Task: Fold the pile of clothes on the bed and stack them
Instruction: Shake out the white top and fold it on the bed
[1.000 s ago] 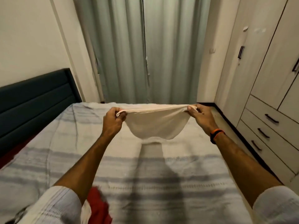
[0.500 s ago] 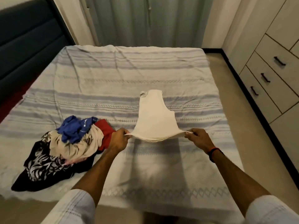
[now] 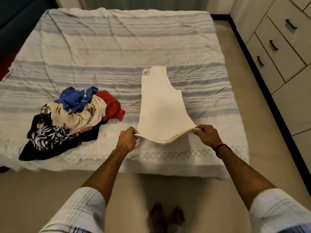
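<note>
A cream sleeveless top (image 3: 160,106), folded lengthwise, lies stretched out on the striped bed (image 3: 109,42), its collar end far from me. My left hand (image 3: 127,140) pinches the near left corner of its hem. My right hand (image 3: 207,136), with an orange-and-black band on the wrist, pinches the near right corner. The hem sags slightly between both hands, just above the bedspread. To the left sits the pile of clothes (image 3: 70,118): a blue garment on top, a beige one, a red one and a black floral one underneath.
A wardrobe with drawers (image 3: 277,44) lines the right wall across a narrow strip of floor. The dark headboard (image 3: 15,22) is at the upper left. My bare feet (image 3: 165,216) stand on the floor at the bed's near edge.
The top was held up in the air with both hands; it has since been lowered and laid out flat on the bed. My view has tipped down, bringing the pile of clothes into sight.
</note>
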The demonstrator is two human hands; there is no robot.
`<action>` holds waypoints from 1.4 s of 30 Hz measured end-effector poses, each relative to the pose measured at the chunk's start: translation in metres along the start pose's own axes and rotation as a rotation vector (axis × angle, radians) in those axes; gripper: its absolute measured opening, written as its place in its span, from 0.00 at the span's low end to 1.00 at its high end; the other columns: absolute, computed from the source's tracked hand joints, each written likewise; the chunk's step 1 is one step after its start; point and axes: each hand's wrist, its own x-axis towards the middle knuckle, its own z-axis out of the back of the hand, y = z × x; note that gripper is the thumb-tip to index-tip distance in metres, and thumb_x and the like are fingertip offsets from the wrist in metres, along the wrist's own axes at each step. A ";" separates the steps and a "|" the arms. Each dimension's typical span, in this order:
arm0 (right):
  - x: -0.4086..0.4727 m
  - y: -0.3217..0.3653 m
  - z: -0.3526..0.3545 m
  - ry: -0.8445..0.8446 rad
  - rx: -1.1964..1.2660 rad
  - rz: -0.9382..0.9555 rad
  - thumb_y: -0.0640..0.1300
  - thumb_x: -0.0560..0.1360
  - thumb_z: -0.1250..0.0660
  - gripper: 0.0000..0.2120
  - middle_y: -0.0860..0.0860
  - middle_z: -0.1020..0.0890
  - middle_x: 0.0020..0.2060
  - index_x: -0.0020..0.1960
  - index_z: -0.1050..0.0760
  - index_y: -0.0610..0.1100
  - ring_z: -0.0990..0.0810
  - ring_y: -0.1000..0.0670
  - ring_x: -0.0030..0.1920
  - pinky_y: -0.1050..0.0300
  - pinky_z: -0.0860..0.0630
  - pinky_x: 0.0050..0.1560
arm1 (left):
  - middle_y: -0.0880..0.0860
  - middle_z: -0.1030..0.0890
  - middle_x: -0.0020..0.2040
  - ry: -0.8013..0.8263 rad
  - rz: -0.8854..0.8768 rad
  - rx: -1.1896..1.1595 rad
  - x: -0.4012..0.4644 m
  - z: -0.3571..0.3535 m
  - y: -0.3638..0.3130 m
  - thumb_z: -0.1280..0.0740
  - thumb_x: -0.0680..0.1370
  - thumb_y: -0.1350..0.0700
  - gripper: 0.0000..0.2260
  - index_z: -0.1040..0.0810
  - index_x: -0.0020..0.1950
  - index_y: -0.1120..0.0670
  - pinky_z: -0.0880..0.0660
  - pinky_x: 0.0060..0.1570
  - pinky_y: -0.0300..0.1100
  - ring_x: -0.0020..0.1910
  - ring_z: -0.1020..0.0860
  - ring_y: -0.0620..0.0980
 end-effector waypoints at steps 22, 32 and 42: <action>0.026 -0.038 -0.003 0.033 0.129 -0.095 0.43 0.78 0.31 0.07 0.44 0.15 0.42 0.48 0.18 0.40 0.16 0.45 0.46 0.47 0.18 0.51 | 0.57 0.18 0.46 0.011 0.170 -0.171 0.009 -0.041 -0.004 0.31 0.75 0.68 0.06 0.23 0.46 0.58 0.28 0.28 0.29 0.38 0.20 0.48; 0.141 -0.008 -0.019 -0.014 0.252 -0.276 0.41 0.79 0.33 0.10 0.42 0.17 0.44 0.56 0.21 0.35 0.16 0.44 0.44 0.50 0.17 0.46 | 0.63 0.18 0.41 -0.008 0.248 -0.398 0.140 -0.037 -0.024 0.36 0.81 0.65 0.02 0.25 0.49 0.63 0.25 0.24 0.33 0.29 0.23 0.50; 0.276 0.016 -0.039 -0.103 0.159 -0.290 0.43 0.78 0.32 0.14 0.43 0.17 0.45 0.61 0.21 0.37 0.16 0.45 0.44 0.48 0.19 0.55 | 0.50 0.19 0.46 -0.085 0.217 -0.324 0.266 -0.036 -0.044 0.31 0.79 0.55 0.15 0.25 0.62 0.61 0.26 0.46 0.29 0.45 0.21 0.46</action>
